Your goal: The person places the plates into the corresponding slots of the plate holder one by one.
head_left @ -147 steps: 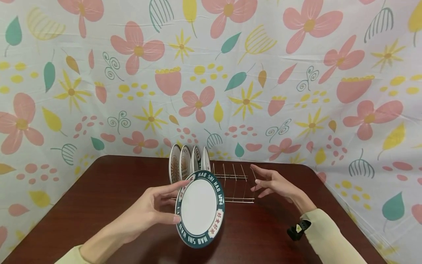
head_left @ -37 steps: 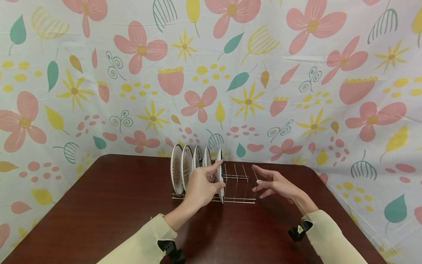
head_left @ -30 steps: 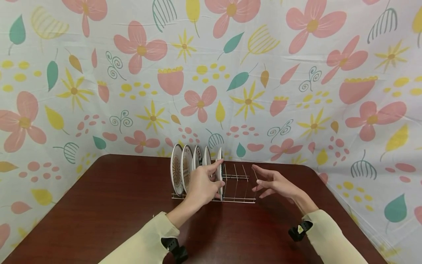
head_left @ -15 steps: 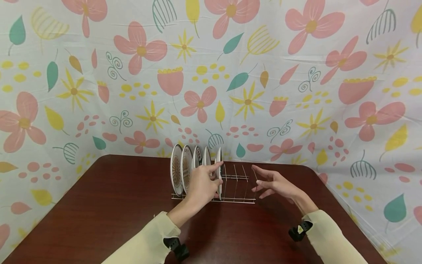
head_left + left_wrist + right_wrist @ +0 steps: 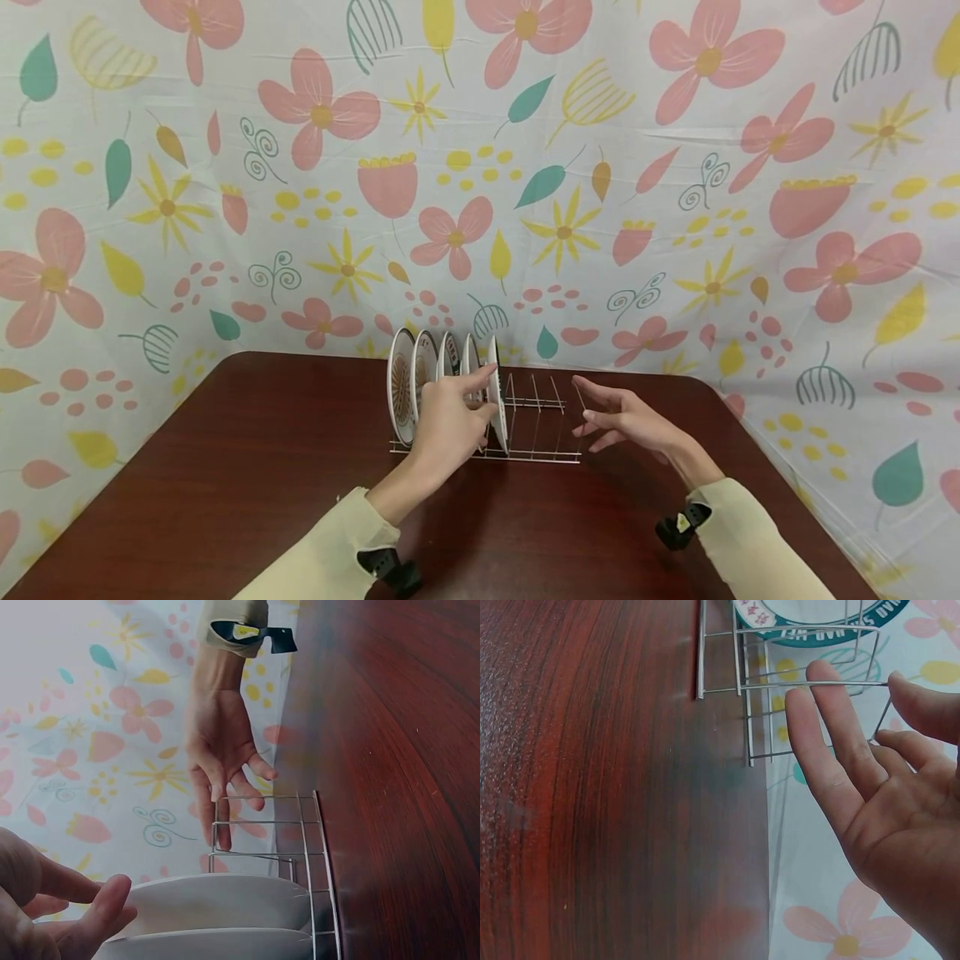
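A wire dish rack [image 5: 536, 458] stands on the table with several plates upright in its left part. The rightmost plate [image 5: 496, 396] leans slightly in its slot; its teal lettered rim [image 5: 825, 634] shows in the right wrist view. Beside this plate is my left hand [image 5: 448, 421], its fingers extended and apart from the plate's white underside [image 5: 217, 900] in the left wrist view. At the rack's right end my right hand [image 5: 633, 419] holds the end wire between thumb and index finger, while its other fingers [image 5: 840, 724] stretch out past the wires.
Two plates with brown patterns, including the leftmost plate [image 5: 402, 387], stand at the rack's left end. The dark wooden table [image 5: 225, 483] ends at a floral cloth [image 5: 480, 167] hanging behind. Bare rack dividers [image 5: 536, 392] rise between the rightmost plate and my right hand.
My left hand brought the teal-rimmed plate from in front of the rack into a slot, then let go and drew slightly left. The plate's top now tilts left. My right hand stayed put.
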`<action>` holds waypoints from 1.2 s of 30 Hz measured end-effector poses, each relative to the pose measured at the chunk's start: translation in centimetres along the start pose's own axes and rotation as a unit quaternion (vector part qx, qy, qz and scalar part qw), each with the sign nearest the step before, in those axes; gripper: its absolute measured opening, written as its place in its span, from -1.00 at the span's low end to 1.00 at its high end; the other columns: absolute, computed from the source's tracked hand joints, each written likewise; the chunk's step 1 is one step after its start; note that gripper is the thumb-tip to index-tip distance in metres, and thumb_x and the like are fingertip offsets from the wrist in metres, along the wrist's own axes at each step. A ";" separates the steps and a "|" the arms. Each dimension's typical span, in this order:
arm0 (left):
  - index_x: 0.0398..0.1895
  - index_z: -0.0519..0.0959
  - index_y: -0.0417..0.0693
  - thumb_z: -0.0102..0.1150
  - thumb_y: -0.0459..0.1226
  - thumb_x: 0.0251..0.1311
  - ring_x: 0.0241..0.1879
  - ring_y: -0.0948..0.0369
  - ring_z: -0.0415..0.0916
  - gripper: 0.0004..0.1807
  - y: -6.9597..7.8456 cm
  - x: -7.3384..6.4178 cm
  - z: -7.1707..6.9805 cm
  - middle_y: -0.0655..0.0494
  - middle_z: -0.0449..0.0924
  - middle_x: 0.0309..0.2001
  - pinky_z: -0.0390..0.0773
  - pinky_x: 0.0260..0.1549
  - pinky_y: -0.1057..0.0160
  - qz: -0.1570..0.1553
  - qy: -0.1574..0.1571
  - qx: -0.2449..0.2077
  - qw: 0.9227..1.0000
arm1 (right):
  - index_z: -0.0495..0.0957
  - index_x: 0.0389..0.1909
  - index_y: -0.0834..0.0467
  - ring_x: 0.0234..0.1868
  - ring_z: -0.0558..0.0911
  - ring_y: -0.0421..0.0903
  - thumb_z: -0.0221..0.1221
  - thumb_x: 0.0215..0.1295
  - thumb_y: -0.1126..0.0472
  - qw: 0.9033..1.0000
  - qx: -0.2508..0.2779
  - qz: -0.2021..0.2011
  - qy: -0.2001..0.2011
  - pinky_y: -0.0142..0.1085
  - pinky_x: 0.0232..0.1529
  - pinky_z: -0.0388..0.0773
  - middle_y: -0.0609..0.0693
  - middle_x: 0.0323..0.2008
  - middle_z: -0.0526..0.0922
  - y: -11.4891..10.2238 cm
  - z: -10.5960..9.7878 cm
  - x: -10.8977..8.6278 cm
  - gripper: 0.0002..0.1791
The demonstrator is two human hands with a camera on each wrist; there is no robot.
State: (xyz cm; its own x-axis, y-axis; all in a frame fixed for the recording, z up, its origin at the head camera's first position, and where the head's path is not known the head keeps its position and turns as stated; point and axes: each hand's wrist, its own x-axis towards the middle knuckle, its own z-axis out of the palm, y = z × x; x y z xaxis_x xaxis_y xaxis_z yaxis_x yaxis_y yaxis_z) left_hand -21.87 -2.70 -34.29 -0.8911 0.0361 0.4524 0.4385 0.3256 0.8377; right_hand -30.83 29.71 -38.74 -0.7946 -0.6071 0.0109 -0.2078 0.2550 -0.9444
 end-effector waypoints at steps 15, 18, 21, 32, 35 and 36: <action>0.21 0.74 -0.01 0.43 -0.50 0.20 -0.73 0.19 0.63 -0.51 -1.0 -2.3 -5.5 -0.03 0.81 -0.18 0.62 -0.81 0.08 -0.012 0.026 -0.028 0.999 | -0.15 0.70 0.23 0.14 0.69 0.22 0.09 0.65 0.24 1.000 0.006 0.008 0.002 0.13 -0.03 0.72 0.22 0.68 -0.18 0.5 0.1 0.3 -0.18; 0.15 0.77 -0.02 0.42 -0.47 0.24 -0.70 0.19 0.66 -0.58 -1.5 -3.1 -7.3 0.06 0.81 -0.29 0.60 -0.83 0.08 -0.023 0.042 -0.016 0.999 | -0.15 0.70 0.21 0.14 0.69 0.22 0.09 0.64 0.23 1.000 0.007 0.008 0.002 0.13 -0.01 0.71 0.21 0.69 -0.19 0.4 0.0 0.2 -0.18; 0.11 0.78 -0.05 0.42 -0.43 0.28 -0.73 0.14 0.64 -0.66 -2.1 -4.0 -9.1 0.05 0.81 -0.32 0.60 -0.81 0.05 -0.047 0.060 -0.003 0.997 | -0.14 0.71 0.20 0.18 0.65 0.25 0.10 0.64 0.20 1.000 0.009 0.010 0.007 0.13 0.00 0.71 0.22 0.69 -0.21 0.3 -0.1 0.2 -0.17; 0.25 0.66 -0.24 0.21 -0.52 0.40 -0.42 -0.03 0.79 -0.62 -6.4 -7.1 -11.3 -0.22 0.75 0.01 0.75 -0.53 0.11 -0.145 0.041 -0.001 0.989 | -0.10 0.70 0.26 0.56 0.13 0.38 0.08 0.66 0.07 0.997 0.021 0.036 0.066 0.16 0.21 0.60 0.27 0.67 -0.14 -0.2 0.6 0.7 -0.18; 0.30 0.61 -0.30 0.14 -0.57 0.40 -0.24 -0.03 0.79 -0.57 -7.2 -7.4 -10.9 -0.25 0.72 0.08 0.77 -0.34 0.17 -0.144 0.022 0.014 0.989 | -0.11 0.69 0.28 0.61 0.01 0.33 0.05 0.68 0.05 0.996 0.015 0.041 0.080 0.18 0.31 0.50 0.30 0.67 -0.14 -0.4 0.7 1.2 -0.19; 0.32 0.59 -0.31 0.11 -0.58 0.40 -0.21 -0.04 0.79 -0.55 -7.5 -7.5 -10.7 -0.25 0.70 0.11 0.77 -0.27 0.17 -0.147 0.015 0.022 0.989 | -0.10 0.69 0.28 0.62 -0.01 0.31 0.04 0.68 0.04 0.995 0.014 0.044 0.083 0.21 0.35 0.45 0.30 0.67 -0.13 -0.4 0.7 1.4 -0.19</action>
State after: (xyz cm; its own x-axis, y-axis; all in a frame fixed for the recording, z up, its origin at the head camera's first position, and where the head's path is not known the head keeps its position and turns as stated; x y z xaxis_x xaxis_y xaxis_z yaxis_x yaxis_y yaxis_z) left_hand -17.22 -15.54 -40.66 -0.9750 -0.0938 0.2016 0.1558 0.3584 0.9205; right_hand -31.46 28.17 -38.56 -0.8929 -0.4499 -0.0206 -0.1189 0.2795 -0.9528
